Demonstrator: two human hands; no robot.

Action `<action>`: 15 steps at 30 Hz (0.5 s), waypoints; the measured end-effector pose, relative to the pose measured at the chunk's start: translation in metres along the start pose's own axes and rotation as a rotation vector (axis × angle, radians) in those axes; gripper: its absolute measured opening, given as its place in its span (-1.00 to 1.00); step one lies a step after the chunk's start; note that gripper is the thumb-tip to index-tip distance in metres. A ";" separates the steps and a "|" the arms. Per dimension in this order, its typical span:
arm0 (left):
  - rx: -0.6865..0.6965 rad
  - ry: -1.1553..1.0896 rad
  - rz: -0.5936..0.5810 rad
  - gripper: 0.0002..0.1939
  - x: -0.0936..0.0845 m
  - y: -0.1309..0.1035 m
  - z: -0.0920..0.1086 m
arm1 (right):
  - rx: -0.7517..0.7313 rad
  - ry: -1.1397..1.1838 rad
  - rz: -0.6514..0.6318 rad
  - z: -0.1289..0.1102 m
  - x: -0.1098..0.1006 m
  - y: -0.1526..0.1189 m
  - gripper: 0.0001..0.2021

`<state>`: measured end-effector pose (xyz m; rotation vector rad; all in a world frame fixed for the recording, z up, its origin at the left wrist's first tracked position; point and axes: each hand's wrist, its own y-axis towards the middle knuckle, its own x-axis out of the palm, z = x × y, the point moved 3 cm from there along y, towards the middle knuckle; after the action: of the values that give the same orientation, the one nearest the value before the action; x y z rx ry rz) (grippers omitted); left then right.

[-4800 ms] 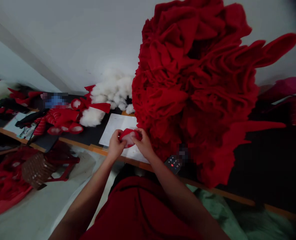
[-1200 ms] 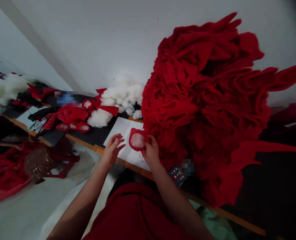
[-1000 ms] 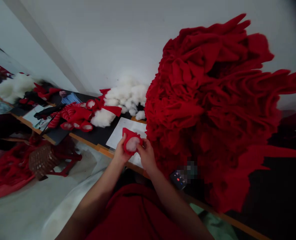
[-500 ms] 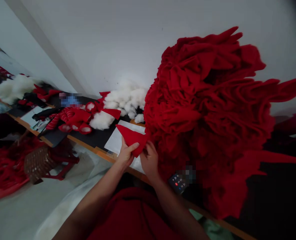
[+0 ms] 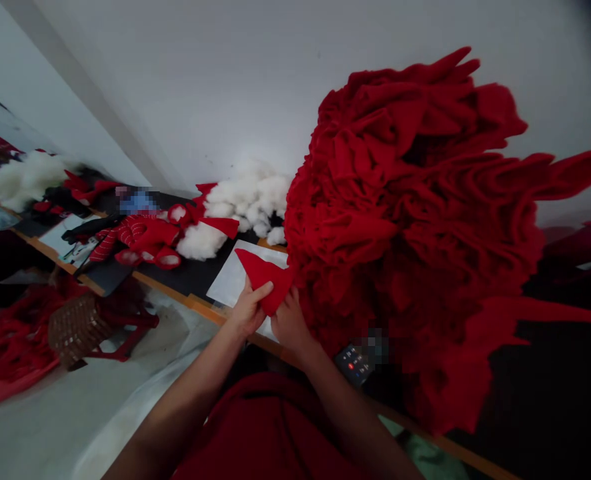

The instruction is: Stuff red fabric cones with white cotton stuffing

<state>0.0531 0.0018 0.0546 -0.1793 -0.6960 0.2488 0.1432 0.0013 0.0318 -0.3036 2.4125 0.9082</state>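
A red pointed felt hat [image 5: 265,277] is held up over the table edge, its tip toward the upper left. My left hand [image 5: 249,308] grips its left side, thumb lying across the front and fingers behind. At the lower right edge of the hat is my right hand [image 5: 291,321], closed against the cloth, some fingertips hidden by it. Just right of both hands rises a tall heap of red felt pieces [image 5: 355,153]. Beneath the hat lies a white sheet [image 5: 228,277].
White stuffing [image 5: 248,197] lies along the wall, with a smaller tuft [image 5: 201,241] beside red-and-white plush pieces [image 5: 152,240]. A phone [image 5: 354,363] rests near the table edge, right of my forearm. A brown stool [image 5: 75,327] stands on the floor at left.
My right hand has shifted slightly left and down along the hat's edge, with its fingers further behind the cloth. My left hand keeps its grip.
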 end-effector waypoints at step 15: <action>-0.274 -0.107 0.056 -0.58 -0.010 0.006 0.002 | -0.027 -0.008 -0.088 -0.007 -0.001 -0.006 -0.51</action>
<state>0.0439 0.0052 0.0485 -0.4498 -0.8310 0.2173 0.1429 -0.0078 0.0335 -0.4117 2.3612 0.9021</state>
